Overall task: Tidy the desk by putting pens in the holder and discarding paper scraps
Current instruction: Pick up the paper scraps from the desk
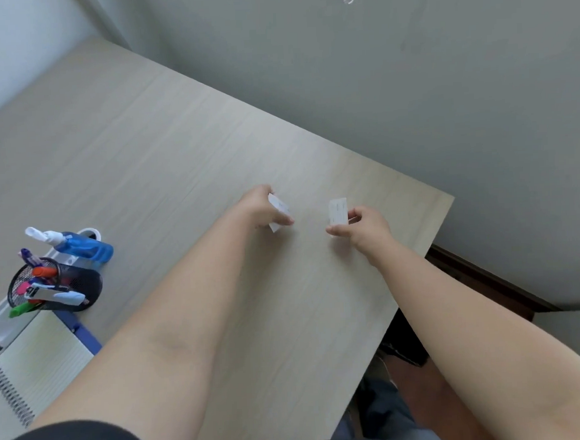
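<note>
My left hand pinches a small white paper scrap just above the pale wooden desk. A short way to its right, my right hand holds a second white paper scrap upright between thumb and fingers. The two scraps are apart. At the left edge of the desk stands a black mesh pen holder with several coloured pens and markers and a white stapler-like item in it.
A blue spray bottle lies behind the pen holder. A spiral notebook rests at the near left on a blue folder. The desk's right edge drops to a dark floor; a grey wall is behind.
</note>
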`<state>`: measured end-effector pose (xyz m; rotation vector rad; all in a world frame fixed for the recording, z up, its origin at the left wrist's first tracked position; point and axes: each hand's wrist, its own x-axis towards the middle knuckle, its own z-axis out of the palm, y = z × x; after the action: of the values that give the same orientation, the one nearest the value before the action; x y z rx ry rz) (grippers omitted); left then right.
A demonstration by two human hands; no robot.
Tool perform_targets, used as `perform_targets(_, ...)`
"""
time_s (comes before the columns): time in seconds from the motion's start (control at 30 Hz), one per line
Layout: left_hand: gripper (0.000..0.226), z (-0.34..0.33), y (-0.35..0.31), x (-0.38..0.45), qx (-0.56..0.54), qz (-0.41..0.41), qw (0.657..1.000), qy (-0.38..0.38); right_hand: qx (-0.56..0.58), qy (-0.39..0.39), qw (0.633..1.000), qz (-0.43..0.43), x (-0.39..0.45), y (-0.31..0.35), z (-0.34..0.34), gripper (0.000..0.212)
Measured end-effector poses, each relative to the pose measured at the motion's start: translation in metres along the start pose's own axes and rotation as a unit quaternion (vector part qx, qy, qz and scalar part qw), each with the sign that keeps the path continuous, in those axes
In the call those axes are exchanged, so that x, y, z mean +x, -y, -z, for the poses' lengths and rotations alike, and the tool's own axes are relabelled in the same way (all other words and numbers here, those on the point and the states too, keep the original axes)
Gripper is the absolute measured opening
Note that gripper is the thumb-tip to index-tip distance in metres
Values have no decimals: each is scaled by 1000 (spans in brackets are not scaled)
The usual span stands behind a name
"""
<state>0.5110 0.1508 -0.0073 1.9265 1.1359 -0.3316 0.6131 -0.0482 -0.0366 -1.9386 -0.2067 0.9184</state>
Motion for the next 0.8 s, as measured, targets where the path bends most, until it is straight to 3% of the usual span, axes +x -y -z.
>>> perform_targets(0.07, 79, -24, -2, -17, -101, -2, 994, 44, 45, -1, 999, 3, -9, -9, 24, 27)
perform_targets(0.17, 67, -77, -16, -42, -167, -20, 982, 87, 94, -43, 995, 11, -18, -29, 66, 15)
perform_targets(0.3, 37, -159, -53, -73, -146, -70, 978, 128, 122, -146, 981, -46, -34, -73, 127, 16)
perform_targets(0.47, 17, -240, -93, -98, -17, -177, 966, 187, 96, -165, 972, -133, -47, -139, 189, 23)
perform_targets(0.67, 34, -296, -103, -88, 94, -115, 960, 236, 66, -138, 970, -187, -49, -202, 209, 21)
perform_targets(0.8, 43, -323, -94, -66, 67, -49, 979, 187, 73, -97, 968, -218, -40, -232, 203, 22)
